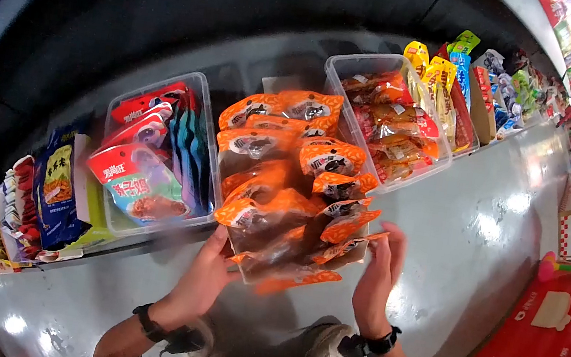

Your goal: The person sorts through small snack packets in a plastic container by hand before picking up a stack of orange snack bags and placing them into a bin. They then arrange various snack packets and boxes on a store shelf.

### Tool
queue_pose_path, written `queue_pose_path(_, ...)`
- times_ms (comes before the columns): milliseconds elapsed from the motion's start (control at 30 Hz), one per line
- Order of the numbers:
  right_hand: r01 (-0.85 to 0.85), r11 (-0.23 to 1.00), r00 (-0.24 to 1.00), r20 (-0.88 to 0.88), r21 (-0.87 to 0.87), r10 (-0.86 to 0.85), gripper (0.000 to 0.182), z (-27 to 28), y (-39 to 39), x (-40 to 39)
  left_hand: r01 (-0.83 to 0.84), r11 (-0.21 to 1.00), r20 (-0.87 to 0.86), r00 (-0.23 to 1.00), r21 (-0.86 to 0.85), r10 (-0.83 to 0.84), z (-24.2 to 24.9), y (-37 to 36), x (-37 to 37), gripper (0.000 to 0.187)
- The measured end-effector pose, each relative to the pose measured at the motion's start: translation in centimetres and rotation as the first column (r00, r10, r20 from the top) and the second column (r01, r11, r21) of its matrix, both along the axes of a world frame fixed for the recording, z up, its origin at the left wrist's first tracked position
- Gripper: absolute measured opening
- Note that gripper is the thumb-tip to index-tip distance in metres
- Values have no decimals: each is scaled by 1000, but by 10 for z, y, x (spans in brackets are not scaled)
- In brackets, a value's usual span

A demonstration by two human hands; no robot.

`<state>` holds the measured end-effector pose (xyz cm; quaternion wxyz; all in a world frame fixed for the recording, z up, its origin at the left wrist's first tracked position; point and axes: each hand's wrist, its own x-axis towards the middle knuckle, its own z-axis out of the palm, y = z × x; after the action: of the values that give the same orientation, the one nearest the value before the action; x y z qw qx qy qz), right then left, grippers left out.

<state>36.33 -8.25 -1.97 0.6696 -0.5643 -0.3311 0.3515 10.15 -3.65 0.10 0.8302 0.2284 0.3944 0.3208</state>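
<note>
In the middle of the head view, a light-coloured box is packed with orange-topped snack packets that have clear fronts. Some packets lean out over its near side, and the near ones are blurred. My left hand grips the box's near left corner, thumb up along the side and the other fingers partly hidden below. At the right corner my right hand holds the box's side, its fingertips beside an orange packet. To the left is a clear plastic bin with red and teal snack bags.
A second clear bin of reddish packets stands close on the right. Yellow pouches and more boxed snacks continue along the shelf. Dark blue bags are at far left. Below lie the grey floor and a red display at lower right.
</note>
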Motion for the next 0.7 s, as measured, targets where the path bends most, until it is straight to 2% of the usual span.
queue_pose_path(33,-116,978,967,-244,-173,71,30,-5,5,7,2,1000,4,1000,4,-2,-1,1,0,67)
queue_pose_path(67,-315,921,926,-289,-231,244,40,-12,3,11,-28,999,55,998,-39,30,-3,3,-1,66)
queue_pose_path(100,-315,921,926,-289,-230,244,40,-7,6,11,-55,995,102,993,-86,64,-4,3,-1,64)
queue_pose_path(167,-487,849,734,-624,-207,269,43,7,16,6,-35,995,156,987,-90,49,-2,7,-1,64)
queue_pose_path(267,-555,823,656,-672,-118,345,41,7,29,2,-8,995,254,967,-103,34,0,11,1,62)
queue_pose_path(400,-588,803,675,-606,-99,420,41,2,33,-2,26,990,376,926,-139,29,-3,15,3,58)
queue_pose_path(500,-585,788,724,-561,-191,401,42,7,28,-4,76,991,336,941,-114,-34,-5,14,1,61)
queue_pose_path(567,-573,797,643,-707,-191,293,42,1,24,1,75,992,307,951,-97,-42,-5,13,0,61)
queue_pose_path(700,-611,782,644,-649,-119,405,43,-3,12,3,85,993,291,955,-76,-60,-12,8,-2,63)
